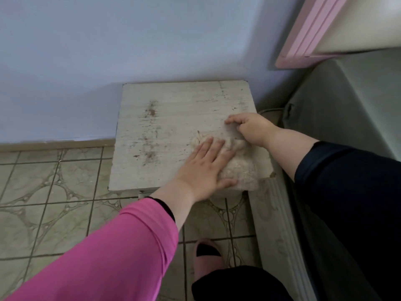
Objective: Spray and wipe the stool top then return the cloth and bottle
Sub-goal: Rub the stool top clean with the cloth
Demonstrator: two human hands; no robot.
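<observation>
At the near right corner of the worn whitish square stool top, soft limp beige cloth, pinned flat under open left hand, bunched in right hand; best gathered by its folds.

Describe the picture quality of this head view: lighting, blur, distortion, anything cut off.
Head view: soft, even, dim light, no glare; faint shadow under the left hand and right hand on the cloth. Wide-angle bend curves the stool top edges and the wall base. Overall slightly soft; the pink sleeve nearest the lens is blurred. No spray bottle in frame.
</observation>
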